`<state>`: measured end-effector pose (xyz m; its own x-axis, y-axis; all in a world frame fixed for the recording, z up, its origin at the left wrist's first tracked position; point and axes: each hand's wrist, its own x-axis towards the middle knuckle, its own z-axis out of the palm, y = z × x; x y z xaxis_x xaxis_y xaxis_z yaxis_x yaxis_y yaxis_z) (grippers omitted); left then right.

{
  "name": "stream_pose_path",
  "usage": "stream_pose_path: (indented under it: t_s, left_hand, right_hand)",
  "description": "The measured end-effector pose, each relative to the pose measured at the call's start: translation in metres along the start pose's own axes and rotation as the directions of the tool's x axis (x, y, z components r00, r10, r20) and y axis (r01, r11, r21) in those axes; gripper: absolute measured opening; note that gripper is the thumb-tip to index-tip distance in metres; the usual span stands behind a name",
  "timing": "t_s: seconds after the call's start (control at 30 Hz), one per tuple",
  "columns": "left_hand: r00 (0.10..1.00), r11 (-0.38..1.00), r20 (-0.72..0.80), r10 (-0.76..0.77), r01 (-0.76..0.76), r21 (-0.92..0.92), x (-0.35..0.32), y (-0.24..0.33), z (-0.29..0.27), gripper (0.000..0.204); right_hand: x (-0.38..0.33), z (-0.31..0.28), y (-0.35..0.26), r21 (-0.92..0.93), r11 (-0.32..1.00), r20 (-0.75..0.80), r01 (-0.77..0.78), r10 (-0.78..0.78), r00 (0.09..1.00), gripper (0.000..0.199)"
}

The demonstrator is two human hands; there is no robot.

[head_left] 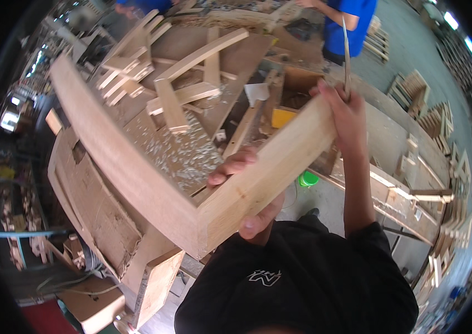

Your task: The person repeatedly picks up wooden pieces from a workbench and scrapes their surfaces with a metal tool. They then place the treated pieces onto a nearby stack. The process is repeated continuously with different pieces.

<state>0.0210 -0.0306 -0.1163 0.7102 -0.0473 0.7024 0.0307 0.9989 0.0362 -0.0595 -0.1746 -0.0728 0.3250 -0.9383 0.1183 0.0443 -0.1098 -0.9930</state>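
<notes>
The left hand (263, 220) is half closed around a pale, angle-shaped wooden frame (266, 175): its fingers lie over the upper edge of the straight arm, and its thumb presses the lower edge. The right hand (348, 108) is bent around the far end of this same arm, with the thumb on top. A thin, long, pointed strip (346, 55) rises from the right hand and seems to be held in it; I cannot tell its material.

The frame is raised in front of the person's black shirt (302, 278), with its corner near the chest. Its other arm, long and slightly curved, goes toward the upper left.

Beyond the frame, a brown workbench (247, 58) carries a second pale wooden angled piece (205, 54), a pile of short pale wooden parts (127, 72) and many small whitish bits (188, 156). A torn brown cardboard sheet (102, 206) is on the left. Below the bench is a bright green round object (307, 178). At the far side stands a person in a blue shirt (353, 33).
</notes>
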Motion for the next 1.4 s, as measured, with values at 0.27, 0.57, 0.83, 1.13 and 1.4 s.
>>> stream_pose_path:
  t_s: [0.27,0.57,0.83,1.13,1.4]
  left_hand:
    - [0.846,0.963,-0.534,0.008,0.137,0.232,-0.065,-0.077,0.066,0.092]
    - [0.73,0.797,-0.324,-0.602,0.524,-0.3,-0.225,-0.139,0.18,0.106]
    - [0.245,0.27,-0.118,-0.962,0.796,-0.543,-0.332,-0.142,0.292,0.107]
    - [0.015,0.157,0.187,-0.982,0.616,0.772,-0.376,-0.065,0.217,0.042]
    - [0.111,0.321,0.433,-0.895,-0.514,0.796,-0.363,-0.134,0.092,0.073]
  right_hand:
    - [0.027,-0.039,-0.132,-0.428,0.554,0.355,0.714,-0.624,0.696,0.027]
    - [-0.03,-0.14,-0.165,-0.475,-0.063,0.733,0.878,-0.581,0.354,0.01]
    - [-0.047,-0.252,-0.15,-0.296,-0.032,0.793,0.955,-0.565,0.227,0.009]
    - [-0.077,-0.392,-0.087,-0.512,0.232,0.715,0.827,-0.419,0.56,0.025]
    - [-0.109,-0.516,-0.008,-0.54,0.284,0.589,0.793,-0.546,0.596,0.032]
